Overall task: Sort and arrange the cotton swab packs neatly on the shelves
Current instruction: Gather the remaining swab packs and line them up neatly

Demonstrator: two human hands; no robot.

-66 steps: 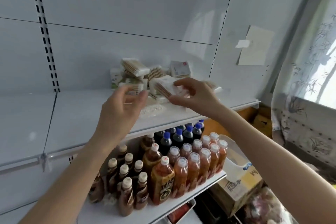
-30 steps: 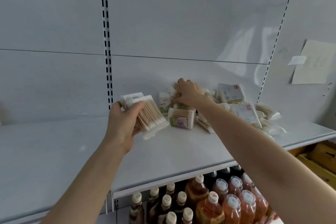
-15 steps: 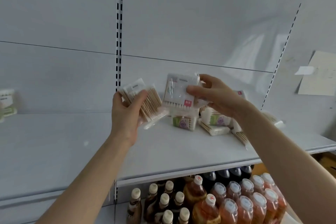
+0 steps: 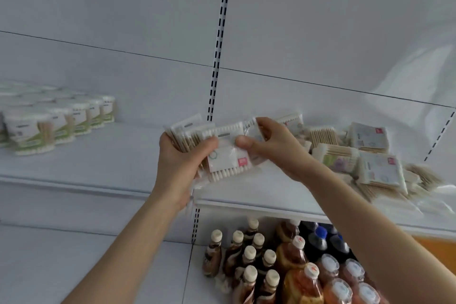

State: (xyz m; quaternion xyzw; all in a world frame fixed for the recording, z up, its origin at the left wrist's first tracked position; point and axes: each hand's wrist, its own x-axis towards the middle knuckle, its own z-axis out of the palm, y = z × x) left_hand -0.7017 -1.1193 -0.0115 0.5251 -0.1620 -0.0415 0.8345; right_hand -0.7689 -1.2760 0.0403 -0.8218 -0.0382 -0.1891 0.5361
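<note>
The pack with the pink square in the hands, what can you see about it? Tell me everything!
The pack is a flat, clear plastic bag with a white label showing a green ring and a pink square. Rows of white cotton tips line its top and bottom edges. It is held above the shelf, facing the camera, slightly tilted. The left hand grips its left side, with more packs behind it; the right hand pinches its right edge.

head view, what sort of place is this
Most likely a small shop: white shelving on slotted uprights, rows of bottled drinks on the shelf below, and many identical cotton swab packs, some heaped, some lined up.
</note>
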